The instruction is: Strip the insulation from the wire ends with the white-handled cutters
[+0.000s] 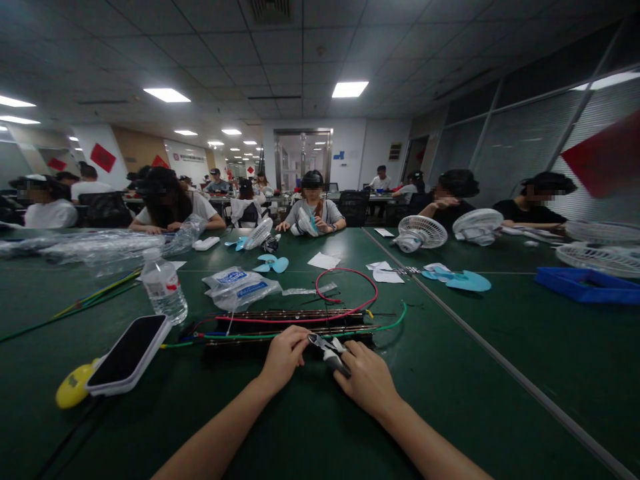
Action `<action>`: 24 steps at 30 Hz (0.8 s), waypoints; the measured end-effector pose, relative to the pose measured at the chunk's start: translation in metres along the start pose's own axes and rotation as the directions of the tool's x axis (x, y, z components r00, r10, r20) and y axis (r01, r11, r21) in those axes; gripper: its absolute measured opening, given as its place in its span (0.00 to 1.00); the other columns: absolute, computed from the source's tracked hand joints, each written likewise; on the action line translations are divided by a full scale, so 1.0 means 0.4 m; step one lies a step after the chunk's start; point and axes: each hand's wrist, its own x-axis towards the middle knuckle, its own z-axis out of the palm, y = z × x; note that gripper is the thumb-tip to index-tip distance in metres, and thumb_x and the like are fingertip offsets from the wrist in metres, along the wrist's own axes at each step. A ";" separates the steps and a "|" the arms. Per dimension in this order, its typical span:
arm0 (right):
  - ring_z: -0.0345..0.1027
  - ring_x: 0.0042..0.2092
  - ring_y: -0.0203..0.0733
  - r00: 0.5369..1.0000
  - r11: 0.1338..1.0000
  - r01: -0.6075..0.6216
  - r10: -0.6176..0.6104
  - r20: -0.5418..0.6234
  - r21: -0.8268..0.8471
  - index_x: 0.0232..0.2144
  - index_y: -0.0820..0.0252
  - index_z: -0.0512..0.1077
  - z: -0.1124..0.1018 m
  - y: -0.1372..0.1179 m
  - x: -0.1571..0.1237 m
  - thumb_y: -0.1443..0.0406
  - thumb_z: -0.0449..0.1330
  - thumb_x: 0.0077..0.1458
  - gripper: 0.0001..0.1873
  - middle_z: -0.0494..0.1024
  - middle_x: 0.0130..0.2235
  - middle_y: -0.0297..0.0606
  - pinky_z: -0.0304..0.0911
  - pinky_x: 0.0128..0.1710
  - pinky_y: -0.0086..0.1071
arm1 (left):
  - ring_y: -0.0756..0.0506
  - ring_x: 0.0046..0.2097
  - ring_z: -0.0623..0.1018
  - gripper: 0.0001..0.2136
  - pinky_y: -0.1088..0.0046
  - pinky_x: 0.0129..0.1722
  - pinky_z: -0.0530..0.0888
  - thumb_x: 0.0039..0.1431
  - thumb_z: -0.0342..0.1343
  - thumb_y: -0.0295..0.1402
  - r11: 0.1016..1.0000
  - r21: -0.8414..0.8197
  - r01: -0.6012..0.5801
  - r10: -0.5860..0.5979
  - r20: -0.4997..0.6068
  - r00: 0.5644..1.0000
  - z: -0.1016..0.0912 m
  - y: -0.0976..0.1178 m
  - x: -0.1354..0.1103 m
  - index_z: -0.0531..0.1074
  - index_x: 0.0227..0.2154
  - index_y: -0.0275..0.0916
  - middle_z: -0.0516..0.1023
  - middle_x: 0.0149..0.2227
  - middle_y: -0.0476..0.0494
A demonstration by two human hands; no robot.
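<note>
My right hand [367, 377] is closed round the pliers [333, 353], which have white and dark handles. Their metal jaws point left, towards the fingertips of my left hand [286, 357]. Those fingers are pinched together by the jaw tips; whatever they hold is too small to make out. Just beyond both hands lie long dark bars [295, 319] with copper-coloured strips along them. A green wire [399, 321] runs lengthwise over the bars and curls up at the right end. The red wire [376, 287] makes a loop behind them.
Left of the bars are a water bottle [163, 287], a phone [131, 350] and a yellow object [75, 387]. Plastic bags [240, 288] and blue fan blades [273, 264] lie farther back. Fan cages [420, 233] and a blue tray [590, 285] are at right. People sit across the table.
</note>
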 end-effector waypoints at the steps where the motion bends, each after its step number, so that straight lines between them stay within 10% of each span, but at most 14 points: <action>1: 0.64 0.41 0.43 1.000 1.000 -0.010 0.010 0.011 -0.005 0.33 0.58 0.72 0.000 -0.002 -0.001 0.61 0.54 0.51 0.10 0.72 0.42 0.41 0.59 0.39 0.32 | 0.57 0.18 0.70 0.14 0.80 0.17 0.69 0.59 0.48 0.37 1.000 0.002 -0.001 0.001 0.001 1.000 0.000 0.000 0.000 0.76 0.33 0.36 0.74 0.42 0.41; 24: 0.60 0.47 0.45 1.000 0.997 -0.011 0.013 -0.020 0.079 0.36 0.59 0.71 -0.001 0.000 -0.004 0.63 0.55 0.49 0.11 0.68 0.47 0.43 0.56 0.45 0.35 | 0.56 0.18 0.71 0.13 0.79 0.17 0.69 0.59 0.48 0.36 1.000 0.021 -0.001 0.002 -0.024 1.000 0.002 0.000 -0.003 0.76 0.36 0.36 0.75 0.42 0.41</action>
